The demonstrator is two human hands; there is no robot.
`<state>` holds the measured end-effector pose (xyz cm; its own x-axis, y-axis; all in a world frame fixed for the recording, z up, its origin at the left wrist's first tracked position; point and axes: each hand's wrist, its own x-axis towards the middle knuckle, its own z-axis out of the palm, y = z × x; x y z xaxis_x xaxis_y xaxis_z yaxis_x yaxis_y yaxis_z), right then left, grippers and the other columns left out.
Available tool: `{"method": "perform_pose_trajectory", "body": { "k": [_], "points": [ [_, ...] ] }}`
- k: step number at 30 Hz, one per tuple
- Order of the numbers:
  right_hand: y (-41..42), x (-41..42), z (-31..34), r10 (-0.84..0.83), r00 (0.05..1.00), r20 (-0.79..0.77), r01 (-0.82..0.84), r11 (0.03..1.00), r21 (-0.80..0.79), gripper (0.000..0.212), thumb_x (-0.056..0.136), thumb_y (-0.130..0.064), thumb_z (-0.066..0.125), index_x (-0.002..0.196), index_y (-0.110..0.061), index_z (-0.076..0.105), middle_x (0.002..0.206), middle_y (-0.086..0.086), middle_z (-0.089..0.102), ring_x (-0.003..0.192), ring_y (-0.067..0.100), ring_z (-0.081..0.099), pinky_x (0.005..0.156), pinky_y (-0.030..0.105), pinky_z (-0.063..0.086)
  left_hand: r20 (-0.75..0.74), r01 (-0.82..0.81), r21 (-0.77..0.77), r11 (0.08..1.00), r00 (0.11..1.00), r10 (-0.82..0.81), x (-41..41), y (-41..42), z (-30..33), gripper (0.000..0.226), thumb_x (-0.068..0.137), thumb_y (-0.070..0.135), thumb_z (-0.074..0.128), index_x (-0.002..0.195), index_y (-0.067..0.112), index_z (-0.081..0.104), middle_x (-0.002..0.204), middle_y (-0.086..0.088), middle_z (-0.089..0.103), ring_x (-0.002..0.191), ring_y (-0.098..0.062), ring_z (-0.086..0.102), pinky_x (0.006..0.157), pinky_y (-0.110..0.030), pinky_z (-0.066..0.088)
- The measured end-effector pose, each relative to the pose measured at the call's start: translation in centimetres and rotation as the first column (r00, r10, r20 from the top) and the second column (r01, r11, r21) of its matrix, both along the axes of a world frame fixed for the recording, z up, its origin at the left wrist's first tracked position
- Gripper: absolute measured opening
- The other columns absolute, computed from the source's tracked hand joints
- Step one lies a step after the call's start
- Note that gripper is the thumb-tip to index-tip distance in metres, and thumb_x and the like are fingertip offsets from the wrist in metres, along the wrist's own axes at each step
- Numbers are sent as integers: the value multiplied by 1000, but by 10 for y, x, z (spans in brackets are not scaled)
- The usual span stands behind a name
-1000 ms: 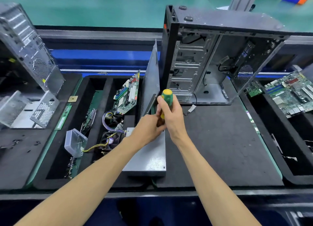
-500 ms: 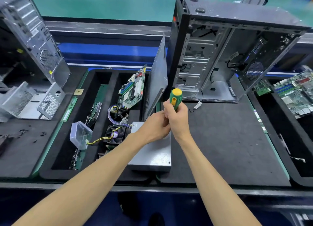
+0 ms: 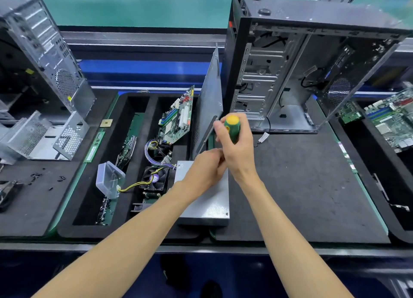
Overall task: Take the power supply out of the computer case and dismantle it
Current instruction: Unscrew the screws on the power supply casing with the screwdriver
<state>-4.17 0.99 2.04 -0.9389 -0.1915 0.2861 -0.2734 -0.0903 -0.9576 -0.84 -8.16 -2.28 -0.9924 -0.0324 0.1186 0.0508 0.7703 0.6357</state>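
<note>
Power supply (image 3: 210, 199): a grey metal box lying flat at lower centre of the frame, on the seam between the black compartment tray (image 3: 89, 208) and the black mat (image 3: 301, 186) on the tabletop. It is outside the computer case (image 3: 290, 63), which stands open at upper right with its interior exposed.

Right hand (image 3: 238, 148): fingers curled around the green handle of a yellow-capped screwdriver (image 3: 232, 128), held upright above the far end of the power supply. The tip is hidden behind the hands.

Left hand (image 3: 204, 170): fingers curled at the screwdriver shaft just below the right hand; whether they grip the shaft or only steady it cannot be told.

A grey side panel (image 3: 210, 101) leans upright just left of the case. The tray holds a motherboard (image 3: 176, 119) on edge, a cooling fan (image 3: 156, 178) and a clear plastic box (image 3: 109, 179).
</note>
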Motion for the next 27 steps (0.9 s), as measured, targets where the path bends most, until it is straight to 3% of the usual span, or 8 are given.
{"method": "perform_pose_trajectory", "body": {
  "k": [3, 6, 10, 13, 16, 23, 27],
  "points": [
    [-1, -8, 13, -66, 998, 12, 66, 997, -31, 28, 98, -34, 62, 79, -16, 53, 70, 3, 52, 62, 20, 50, 63, 33, 45, 27, -79, 64, 995, 997, 77, -2, 4, -5, 20, 96, 21, 60, 80, 14, 50, 71, 2, 56, 62, -17, 50, 57, -31, 34],
    [-1, -14, 17, -41, 991, 127, 56, 991, -118, 41, 99, -31, 58, 67, -8, 45, 60, 7, 41, 52, 18, 36, 50, 28, 33, 41, -65, 72, 995, 997, 62, -2, 9, -8, 19, 99, 24, 58, 93, 7, 54, 83, -7, 62, 74, -25, 56, 67, -38, 46],
    [1, -17, 17, 24, 979, 200, 16, 980, -199, 51, 100, -32, 54, 55, -12, 39, 52, 6, 29, 44, 17, 23, 44, 25, 21, -23, -4, 40, 999, 1000, 5, 2, 13, -15, 17, 101, 21, 52, 88, 14, 45, 82, -1, 53, 73, -22, 47, 68, -41, 42],
    [-1, -18, 18, 77, 978, 195, -38, 980, -195, 46, 97, -29, 53, 57, -11, 40, 52, 4, 28, 43, 15, 22, 45, 24, 18, -90, 27, 46, 999, 996, -23, 3, 9, -22, 16, 103, 17, 50, 91, 24, 43, 80, 10, 40, 70, -9, 40, 65, -30, 30],
    [-1, -17, 18, 121, 975, 186, -88, 980, -177, 37, 94, -26, 53, 61, -11, 42, 50, -1, 33, 42, 13, 24, 44, 21, 20, -161, 4, 77, 997, 987, 8, 4, 6, -28, 11, 101, 13, 52, 93, 19, 55, 81, 8, 41, 68, -9, 36, 64, -23, 27],
    [-2, -11, 15, 192, 973, 127, -175, 976, -128, 36, 91, -18, 54, 58, -11, 41, 50, -7, 36, 39, 9, 30, 43, 17, 23, -220, -87, 170, 982, 968, 124, 10, 17, -37, 23, 101, 10, 49, 85, 24, 41, 80, 4, 42, 68, -12, 33, 62, -25, 22],
    [-3, -13, 17, 184, 971, 153, -164, 978, -132, 35, 92, -20, 55, 61, -12, 42, 50, -7, 38, 40, 9, 29, 41, 17, 23, -160, -100, 207, 973, 978, 135, 11, 22, -38, 15, 104, 16, 44, 91, 14, 50, 87, -3, 47, 73, -23, 46, 63, -37, 36]
  ]
}}
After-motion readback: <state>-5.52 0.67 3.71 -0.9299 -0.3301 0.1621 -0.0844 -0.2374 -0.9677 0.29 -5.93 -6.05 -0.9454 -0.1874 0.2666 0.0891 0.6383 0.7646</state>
